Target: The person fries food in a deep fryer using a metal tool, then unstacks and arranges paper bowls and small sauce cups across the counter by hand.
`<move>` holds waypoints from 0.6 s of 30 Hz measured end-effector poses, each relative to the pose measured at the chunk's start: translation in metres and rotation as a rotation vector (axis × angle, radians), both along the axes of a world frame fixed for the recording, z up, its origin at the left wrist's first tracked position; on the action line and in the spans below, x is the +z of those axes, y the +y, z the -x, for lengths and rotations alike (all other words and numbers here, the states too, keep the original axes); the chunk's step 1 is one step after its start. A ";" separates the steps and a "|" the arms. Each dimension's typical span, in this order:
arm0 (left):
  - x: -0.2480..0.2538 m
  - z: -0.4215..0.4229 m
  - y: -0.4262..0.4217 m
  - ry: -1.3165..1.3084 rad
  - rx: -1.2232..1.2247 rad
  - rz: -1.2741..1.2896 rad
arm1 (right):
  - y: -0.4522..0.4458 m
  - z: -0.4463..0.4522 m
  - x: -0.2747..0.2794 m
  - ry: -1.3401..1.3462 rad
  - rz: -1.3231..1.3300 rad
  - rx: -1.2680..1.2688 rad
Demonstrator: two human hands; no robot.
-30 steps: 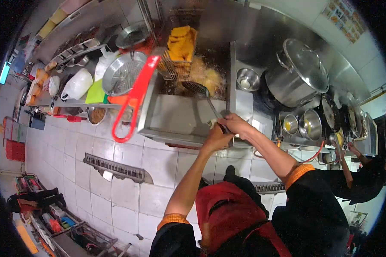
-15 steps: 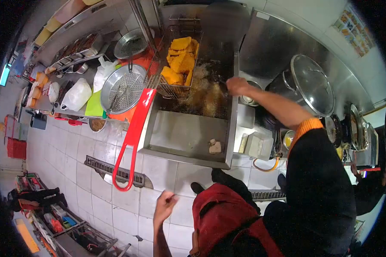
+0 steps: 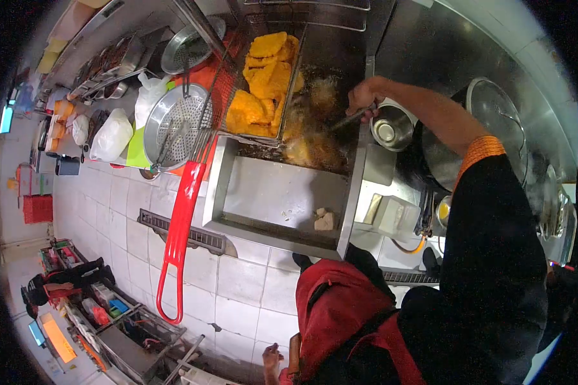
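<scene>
My right hand (image 3: 365,97) is closed around a long metal utensil (image 3: 347,120) over the fryer's right side. The utensil's far end is lost in the bubbling oil (image 3: 318,138), so its kind is unclear. A golden piece of food (image 3: 305,153) shows blurred in the oil. To its left, a wire fry basket (image 3: 253,137) holds several breaded golden cutlets (image 3: 268,80). My left hand (image 3: 272,360) hangs low by the red apron (image 3: 331,298), fingers loosely bent, with nothing visible in it. A brown wooden handle (image 3: 294,353) is beside it.
A red-handled wire skimmer (image 3: 181,221) juts out left of the fryer's metal tray (image 3: 270,192). A perforated metal bowl (image 3: 160,131) sits on the left counter. Right of the fryer are a steel bowl (image 3: 392,128) and a large lidded pot (image 3: 494,122).
My right hand has shifted slightly up and right in view, with the utensil showing more clearly. My left hand has dropped lower. The camera has moved closer to the fryer; a golden piece now shows in the oil.
</scene>
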State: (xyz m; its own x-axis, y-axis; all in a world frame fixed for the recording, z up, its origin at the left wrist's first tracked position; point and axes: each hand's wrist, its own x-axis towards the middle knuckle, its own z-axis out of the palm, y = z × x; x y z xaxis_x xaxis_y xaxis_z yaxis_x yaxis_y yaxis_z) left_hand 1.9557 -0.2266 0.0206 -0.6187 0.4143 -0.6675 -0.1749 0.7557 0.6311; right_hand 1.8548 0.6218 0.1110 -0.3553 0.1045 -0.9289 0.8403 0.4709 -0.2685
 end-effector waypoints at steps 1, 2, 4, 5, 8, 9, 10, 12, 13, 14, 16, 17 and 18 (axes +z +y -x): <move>0.027 -0.004 0.034 -0.085 0.237 0.032 | 0.003 0.002 0.001 -0.035 -0.023 -0.032; 0.041 -0.008 0.049 -0.168 0.474 0.063 | 0.004 0.003 -0.001 -0.069 -0.046 -0.065; 0.010 -0.010 0.021 -0.190 0.404 0.060 | -0.003 0.003 -0.011 0.023 -0.020 -0.115; -0.007 -0.010 0.007 -0.219 0.340 0.050 | -0.006 0.002 -0.015 0.110 -0.003 -0.158; -0.036 0.008 -0.013 -0.393 0.395 0.040 | -0.009 0.001 -0.025 0.151 0.002 -0.159; -0.043 0.001 -0.017 -0.221 0.373 0.299 | 0.001 0.002 -0.032 0.153 0.000 -0.162; -0.043 0.002 -0.026 -0.223 0.371 0.301 | 0.018 -0.001 -0.045 0.095 0.120 -0.206; -0.046 0.010 -0.034 0.063 -0.026 -0.075 | 0.027 -0.014 -0.069 0.044 0.232 -0.247; -0.041 0.009 -0.027 0.068 -0.028 -0.078 | 0.020 -0.026 -0.084 0.265 0.245 -0.250; -0.023 0.007 -0.005 0.010 0.128 0.055 | 0.016 -0.037 -0.103 0.485 0.257 -0.256; 0.062 0.024 0.072 0.170 -0.242 0.013 | 0.021 -0.045 -0.167 0.868 0.539 -0.135; 0.045 0.012 0.046 0.175 -0.132 -0.058 | 0.007 -0.043 -0.155 1.239 0.824 0.009; 0.028 -0.001 0.021 0.179 -0.020 -0.128 | 0.004 -0.039 -0.137 0.930 0.513 -0.077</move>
State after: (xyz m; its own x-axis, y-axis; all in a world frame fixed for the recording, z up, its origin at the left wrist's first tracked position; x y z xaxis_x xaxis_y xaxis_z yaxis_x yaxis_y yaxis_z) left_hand 1.9568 -0.2054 0.0484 -0.7134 0.5017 -0.4893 -0.0378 0.6696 0.7417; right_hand 1.8935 0.6257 -0.0262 -0.9570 -0.1700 -0.2350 0.2255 0.0733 -0.9715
